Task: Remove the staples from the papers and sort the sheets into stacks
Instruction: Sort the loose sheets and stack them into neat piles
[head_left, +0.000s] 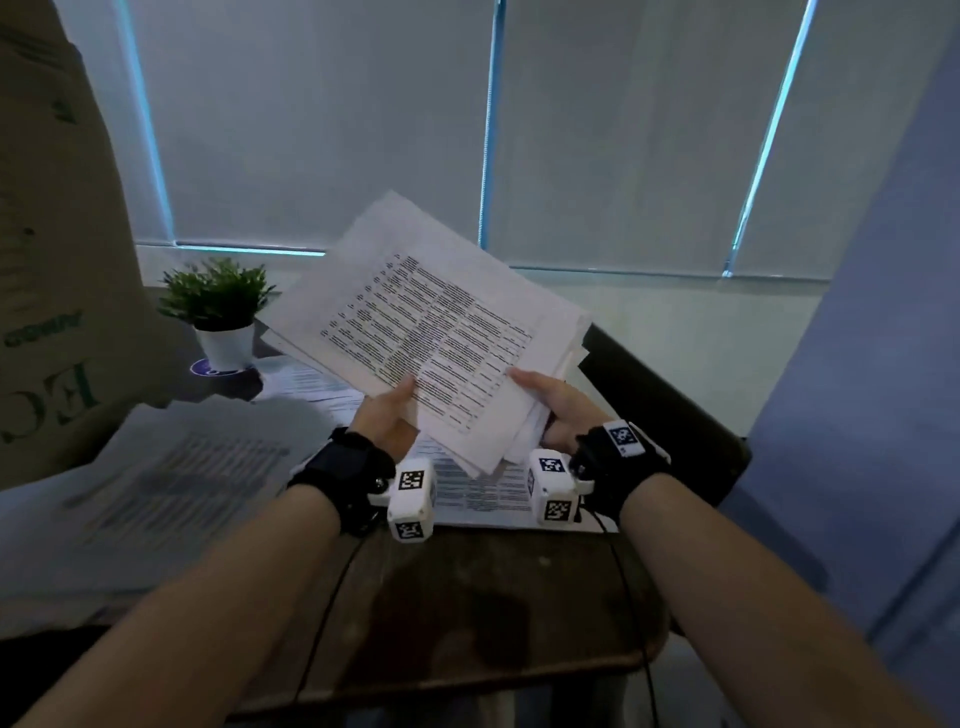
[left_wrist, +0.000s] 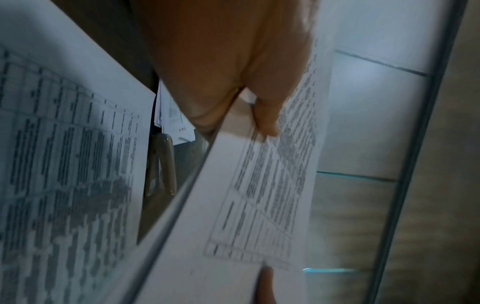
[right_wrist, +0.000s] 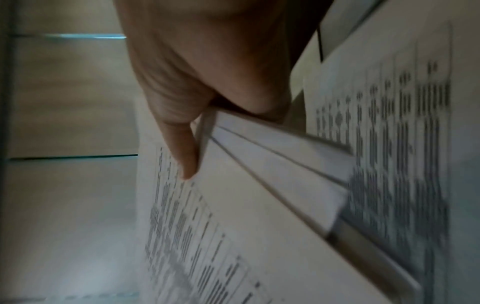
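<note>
A thick bundle of printed sheets (head_left: 426, 322) is held up, tilted, above the table in the head view. My left hand (head_left: 387, 410) grips its lower left edge, thumb on the top page. My right hand (head_left: 550, 405) grips the lower right corner, where several sheets fan apart. In the left wrist view my left hand (left_wrist: 241, 98) pinches the bundle (left_wrist: 233, 205) between thumb and fingers. In the right wrist view my right hand (right_wrist: 197, 111) pinches the sheets (right_wrist: 259, 205), thumb on top. No staple shows in any view.
More printed sheets lie on the table: one stack (head_left: 156, 478) at the left and another (head_left: 483, 493) under my hands. A small potted plant (head_left: 221, 312) stands at the back left beside a brown paper bag (head_left: 47, 260). A dark chair (head_left: 665, 410) stands at the right.
</note>
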